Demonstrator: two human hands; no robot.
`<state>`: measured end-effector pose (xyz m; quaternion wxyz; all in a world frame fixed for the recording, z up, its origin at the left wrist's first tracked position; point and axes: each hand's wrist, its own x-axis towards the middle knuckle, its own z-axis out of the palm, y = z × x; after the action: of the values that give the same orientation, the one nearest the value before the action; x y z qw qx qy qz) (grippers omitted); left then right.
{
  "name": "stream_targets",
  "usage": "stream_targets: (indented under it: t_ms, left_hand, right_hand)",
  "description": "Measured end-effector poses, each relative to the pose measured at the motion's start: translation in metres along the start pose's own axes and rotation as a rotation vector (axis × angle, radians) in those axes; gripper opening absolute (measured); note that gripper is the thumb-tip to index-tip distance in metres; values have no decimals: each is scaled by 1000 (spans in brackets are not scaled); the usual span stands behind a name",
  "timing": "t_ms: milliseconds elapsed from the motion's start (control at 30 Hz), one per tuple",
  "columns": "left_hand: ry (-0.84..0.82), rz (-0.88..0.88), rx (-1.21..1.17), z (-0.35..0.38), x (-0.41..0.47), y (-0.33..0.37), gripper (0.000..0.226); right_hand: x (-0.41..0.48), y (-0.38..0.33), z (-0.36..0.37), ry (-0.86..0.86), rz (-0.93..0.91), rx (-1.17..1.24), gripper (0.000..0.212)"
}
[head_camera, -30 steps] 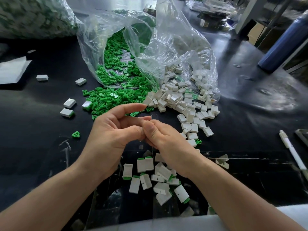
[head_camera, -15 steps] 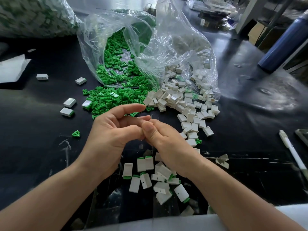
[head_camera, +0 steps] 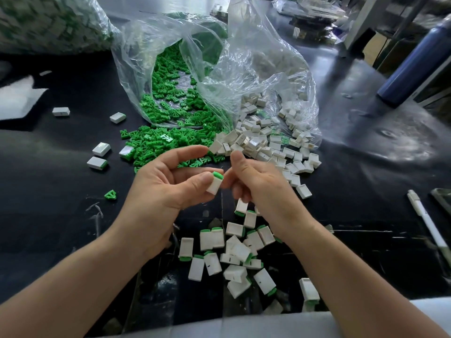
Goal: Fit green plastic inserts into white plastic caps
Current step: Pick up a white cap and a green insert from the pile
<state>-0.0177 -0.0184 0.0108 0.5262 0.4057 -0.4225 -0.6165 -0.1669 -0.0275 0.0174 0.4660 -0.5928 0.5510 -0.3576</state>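
**Now the hands split, insert is in!**

A moment ago both hands were locked together; now they're apart. The left hand (head_camera: 166, 184) pinches a cap (head_camera: 214, 186) between thumb and fingers, the insert (head_camera: 217, 174) sitting green in its top end. By the look of it, that piece is done. The right hand (head_camera: 263, 189) has pulled away just beside it, fingers loosely curled, nothing showing in them.

Around them, green inserts (head_camera: 156, 145) lie heaped beyond the left fingers, spilling from a bag (head_camera: 244, 69). Loose caps (head_camera: 268, 147) lie beyond the right fingers and finished pieces (head_camera: 234, 250) under the wrists. A pen (head_camera: 427, 220) sits well off right. Nothing blocks either heap.
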Motion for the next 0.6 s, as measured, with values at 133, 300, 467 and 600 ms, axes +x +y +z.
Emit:
stream_targets:
  t_ms: [133, 300, 467, 600]
  left_hand:
    - [9, -2, 22, 1, 0, -1, 43]
    - [10, 5, 80, -1, 1, -1, 50]
    - [20, -2, 152, -2, 1, -3, 43]
    - [22, -2, 199, -1, 1, -2, 42]
  right_hand:
    - [1, -1, -1, 75, -111, 21, 20]
    - [1, 1, -1, 32, -146, 15, 14]
    - [2, 4, -2, 8, -183, -104, 17]
    - [2, 6, 2, -39, -147, -250, 23]
